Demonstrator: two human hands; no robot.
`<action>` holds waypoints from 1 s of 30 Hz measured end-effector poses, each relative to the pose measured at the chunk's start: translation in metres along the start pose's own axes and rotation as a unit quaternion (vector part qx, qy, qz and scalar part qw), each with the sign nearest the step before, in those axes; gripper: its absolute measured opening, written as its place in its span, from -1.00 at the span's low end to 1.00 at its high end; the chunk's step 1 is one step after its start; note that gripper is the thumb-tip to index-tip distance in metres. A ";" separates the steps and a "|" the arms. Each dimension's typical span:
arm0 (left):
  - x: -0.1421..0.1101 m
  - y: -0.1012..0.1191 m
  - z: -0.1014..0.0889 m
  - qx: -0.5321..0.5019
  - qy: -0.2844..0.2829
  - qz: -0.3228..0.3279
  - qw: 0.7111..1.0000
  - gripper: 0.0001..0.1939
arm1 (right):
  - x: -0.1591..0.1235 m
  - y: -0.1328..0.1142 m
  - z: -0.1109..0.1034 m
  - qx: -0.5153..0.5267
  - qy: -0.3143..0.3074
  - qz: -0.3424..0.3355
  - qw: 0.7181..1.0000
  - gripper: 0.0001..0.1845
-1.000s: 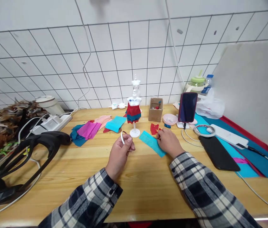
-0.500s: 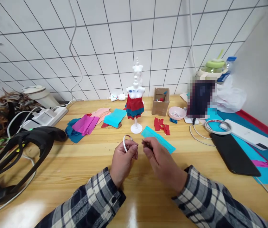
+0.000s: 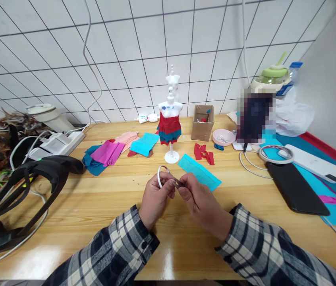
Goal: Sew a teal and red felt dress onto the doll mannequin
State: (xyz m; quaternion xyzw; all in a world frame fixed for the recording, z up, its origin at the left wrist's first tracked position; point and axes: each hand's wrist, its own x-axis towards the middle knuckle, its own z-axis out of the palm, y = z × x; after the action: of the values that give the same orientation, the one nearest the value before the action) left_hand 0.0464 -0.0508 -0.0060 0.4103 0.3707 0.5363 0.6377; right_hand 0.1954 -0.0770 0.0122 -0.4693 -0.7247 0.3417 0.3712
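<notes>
My left hand (image 3: 157, 198) is closed, its thumb and fingers pinching a thin white ring (image 3: 159, 177) that looks like a narrow roll of tape. A short dark brown strip (image 3: 178, 182) runs from the left fingertips to my right hand (image 3: 202, 204), which pinches its other end. Just beyond the right hand lies a turquoise cloth strip (image 3: 199, 172), flat on the table. Behind both hands stands a small white dress form (image 3: 170, 108) wearing a red and teal layered skirt (image 3: 170, 125).
Fabric pieces (image 3: 108, 153) lie left of the dress form. To its right are red scraps (image 3: 203, 154), a cardboard box (image 3: 203, 127) and a pink bowl (image 3: 223, 137). A black phone (image 3: 296, 188) rests at the right; a black headset-like frame (image 3: 37, 190) takes up the left.
The two hands' fingertips have come closer together, and the brown strip now shows stretched between them. The view has shifted slightly.
</notes>
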 end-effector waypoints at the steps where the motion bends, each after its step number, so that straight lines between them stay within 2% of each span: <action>1: 0.000 0.000 0.000 -0.004 -0.005 0.000 1.000 -0.63 | 0.000 0.000 0.000 0.003 0.001 -0.002 1.000 -0.76; 8: 0.000 0.001 0.001 -0.002 -0.006 -0.004 1.000 -0.61 | 0.000 0.000 -0.002 0.010 0.021 -0.030 0.999 -0.73; 12: -0.001 0.000 0.001 0.001 0.000 -0.010 1.000 -0.60 | 0.001 -0.001 -0.003 0.019 0.011 -0.038 0.999 -0.75; 25: 0.000 -0.001 0.003 0.005 -0.004 -0.014 1.000 -0.61 | 0.002 -0.001 -0.005 -0.048 0.023 -0.033 0.998 -0.73; 30: 0.001 0.000 0.005 0.001 0.014 -0.022 1.000 -0.62 | 0.003 -0.002 -0.006 -0.069 0.015 -0.023 0.997 -0.70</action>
State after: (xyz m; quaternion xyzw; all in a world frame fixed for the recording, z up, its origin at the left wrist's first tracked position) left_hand 0.0510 -0.0503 -0.0045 0.3952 0.3890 0.5278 0.6433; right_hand 0.1992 -0.0740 0.0171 -0.4822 -0.7516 0.2747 0.3566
